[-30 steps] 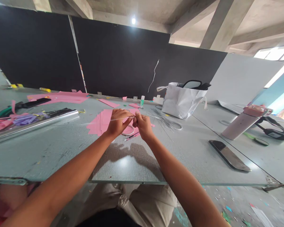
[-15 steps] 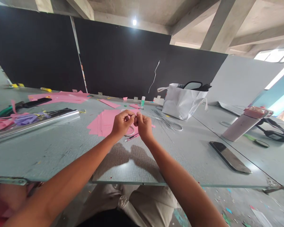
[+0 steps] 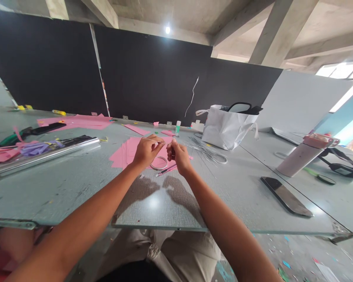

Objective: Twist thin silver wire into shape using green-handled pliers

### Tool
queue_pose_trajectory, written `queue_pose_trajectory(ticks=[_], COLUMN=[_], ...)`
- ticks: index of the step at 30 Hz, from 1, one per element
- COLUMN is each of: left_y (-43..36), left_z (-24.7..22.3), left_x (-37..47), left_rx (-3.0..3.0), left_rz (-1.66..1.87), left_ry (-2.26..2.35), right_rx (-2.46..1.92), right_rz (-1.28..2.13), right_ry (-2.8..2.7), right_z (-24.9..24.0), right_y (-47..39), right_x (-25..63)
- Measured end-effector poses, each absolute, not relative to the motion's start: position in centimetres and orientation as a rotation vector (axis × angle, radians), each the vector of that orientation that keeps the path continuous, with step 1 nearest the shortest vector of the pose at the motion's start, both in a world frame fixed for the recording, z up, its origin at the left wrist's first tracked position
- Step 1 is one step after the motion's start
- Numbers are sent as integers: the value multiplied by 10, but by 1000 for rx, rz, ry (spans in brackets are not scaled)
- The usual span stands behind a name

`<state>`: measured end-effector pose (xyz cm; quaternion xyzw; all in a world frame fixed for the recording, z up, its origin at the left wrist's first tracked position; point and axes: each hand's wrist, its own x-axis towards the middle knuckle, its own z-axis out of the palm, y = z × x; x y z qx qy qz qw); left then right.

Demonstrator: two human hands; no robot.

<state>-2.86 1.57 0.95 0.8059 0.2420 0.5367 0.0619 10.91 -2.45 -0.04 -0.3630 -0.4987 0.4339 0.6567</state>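
Observation:
Over the pink paper sheets (image 3: 117,159), my left hand (image 3: 147,152) is closed in a pinch on a thin wire (image 3: 144,138). The wire sticks out leftward past the fingers and shows again between the hands. My right hand (image 3: 179,156) is curled close beside it, a small gap apart. Whatever lies in its fingers is too small to make out. Below the hands, a pale ring (image 3: 159,168) lies on the paper. Touching the paper's near edge is a slim pink-and-black craft knife or pen (image 3: 166,170).
Right of my hands are a bundle of loose wires (image 3: 210,154) and a white bag (image 3: 228,129). A glue stick (image 3: 177,128) stands behind. Further right are a phone (image 3: 285,196) and a bottle (image 3: 297,156). A shiny foil roll (image 3: 50,156) lies left.
My hands have drawn slightly apart, the left one moving left. The thin wire and more of the pale ring now show.

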Motion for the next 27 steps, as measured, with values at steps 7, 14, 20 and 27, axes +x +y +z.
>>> queue_pose_trajectory(ticks=[7,14,20,27], left_y=[27,26,21,20], left_z=[1,0,4,-1], left_x=[-41,-39,-31,-28], left_rx=[2750,2704,2430,2282], left_rz=[1554,1555,1480,1432], left_ry=[813,733,781,755], right_rx=[-840,-791,-843,-907], right_rz=[1257,1198,855,703], right_ry=[-1113,-1152,-1294,-1434], right_z=[-5,-5,-1,-4], right_y=[-25,-24,-25,-24], right_x=[109,110,108,108])
